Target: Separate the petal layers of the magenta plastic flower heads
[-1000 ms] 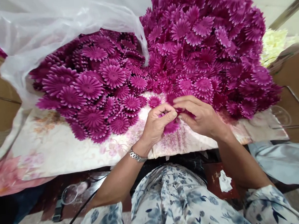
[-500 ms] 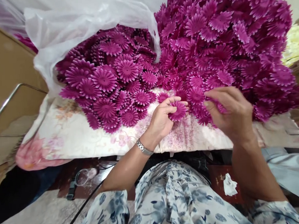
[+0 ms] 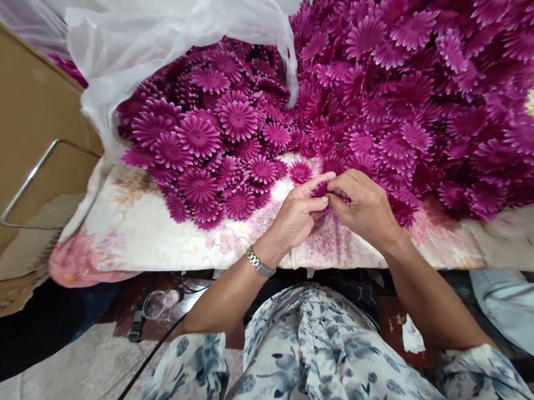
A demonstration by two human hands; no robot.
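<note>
Over the table's front edge my two hands meet at a magenta artificial flower (image 3: 320,189), mostly covered by fingers. My left hand (image 3: 297,215), with a metal watch on the wrist, is closed on it between thumb and fingers. From the right, my right hand (image 3: 363,205) pinches at the same flower; whether a second petal piece is between its fingers cannot be made out. One loose magenta flower (image 3: 300,172) lies on the cloth just beyond my left hand. A large heap of magenta flowers (image 3: 400,95) rises behind my right hand.
Stacked magenta flowers (image 3: 197,135) spill from a white plastic bag (image 3: 105,71) at the left. A flowered cloth (image 3: 161,248), dusted with purple specks, covers the table. A cardboard box (image 3: 21,106) stands at far left. Another person's pale-clothed leg (image 3: 518,311) is at lower right.
My right hand has moved left from the heap to the flower in my left hand. My left hand stays nearly in place. The view has shifted slightly.
</note>
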